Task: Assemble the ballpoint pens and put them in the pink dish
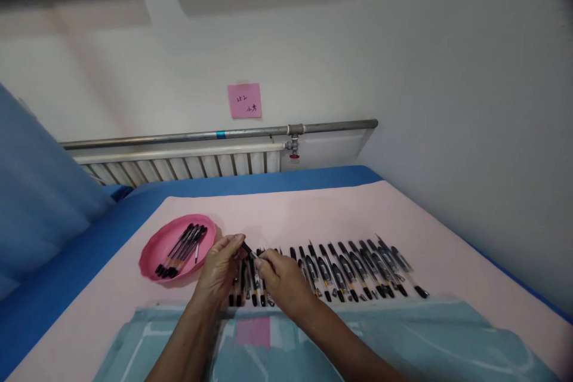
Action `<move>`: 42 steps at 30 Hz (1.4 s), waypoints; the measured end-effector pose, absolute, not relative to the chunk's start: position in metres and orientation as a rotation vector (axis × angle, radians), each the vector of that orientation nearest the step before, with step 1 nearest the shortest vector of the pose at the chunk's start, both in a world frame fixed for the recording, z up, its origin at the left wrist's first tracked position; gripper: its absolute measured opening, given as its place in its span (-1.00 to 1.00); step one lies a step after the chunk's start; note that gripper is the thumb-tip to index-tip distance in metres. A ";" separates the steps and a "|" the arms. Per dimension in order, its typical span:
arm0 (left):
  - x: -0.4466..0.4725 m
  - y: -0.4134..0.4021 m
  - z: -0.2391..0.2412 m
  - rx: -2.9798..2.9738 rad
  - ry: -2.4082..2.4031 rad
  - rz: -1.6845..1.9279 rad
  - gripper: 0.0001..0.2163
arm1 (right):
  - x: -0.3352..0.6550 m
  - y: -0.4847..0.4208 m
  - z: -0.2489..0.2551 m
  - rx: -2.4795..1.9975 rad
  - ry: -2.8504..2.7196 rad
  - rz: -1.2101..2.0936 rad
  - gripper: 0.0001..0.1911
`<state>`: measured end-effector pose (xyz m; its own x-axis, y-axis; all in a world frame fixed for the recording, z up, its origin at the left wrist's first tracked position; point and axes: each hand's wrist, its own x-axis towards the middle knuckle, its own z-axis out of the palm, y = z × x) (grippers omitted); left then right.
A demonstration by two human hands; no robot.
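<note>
My left hand [221,262] is closed, its thumb and fingers pinching one end of a black pen [248,249]. My right hand [281,277] grips the lower end, where a pale, thin section shows between the two hands. Most of the pen is hidden by my fingers. Beneath and to the right of my hands lies a long row of pen parts [338,274]: clear barrels with black ends, black caps and small metallic tips. On the left stands a pink dish [150,250] with several assembled-looking black pens [181,253] lying side by side in it.
Pink paper or cloth [286,209] covers the blue tabletop [250,182]. A translucent teal plastic sheet [403,340] spans the near edge. A blue curtain [36,191] hangs at left. Behind are a radiator [215,164], a metal pipe [179,137] and a wall with a pink note [244,101].
</note>
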<state>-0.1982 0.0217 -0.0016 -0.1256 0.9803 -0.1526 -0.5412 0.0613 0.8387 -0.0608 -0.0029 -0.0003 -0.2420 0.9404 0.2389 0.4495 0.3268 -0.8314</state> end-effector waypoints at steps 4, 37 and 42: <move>-0.198 0.022 -0.002 0.602 0.947 1.487 -0.79 | -0.061 -0.002 -0.002 -1.259 -1.819 0.740 -0.96; -0.205 0.023 0.001 0.631 0.712 1.525 -0.86 | -0.064 -0.010 0.016 -1.023 -1.168 1.935 -0.84; -0.212 0.021 0.005 0.773 0.706 1.503 -0.87 | -0.062 -0.009 0.019 -0.876 -1.017 2.101 -0.81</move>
<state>-0.2119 0.0213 0.0052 -0.0337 0.9974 0.0636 -0.5881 -0.0712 0.8056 -0.0619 -0.0091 0.0195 -0.5752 0.7666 -0.2854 -0.2515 -0.4978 -0.8300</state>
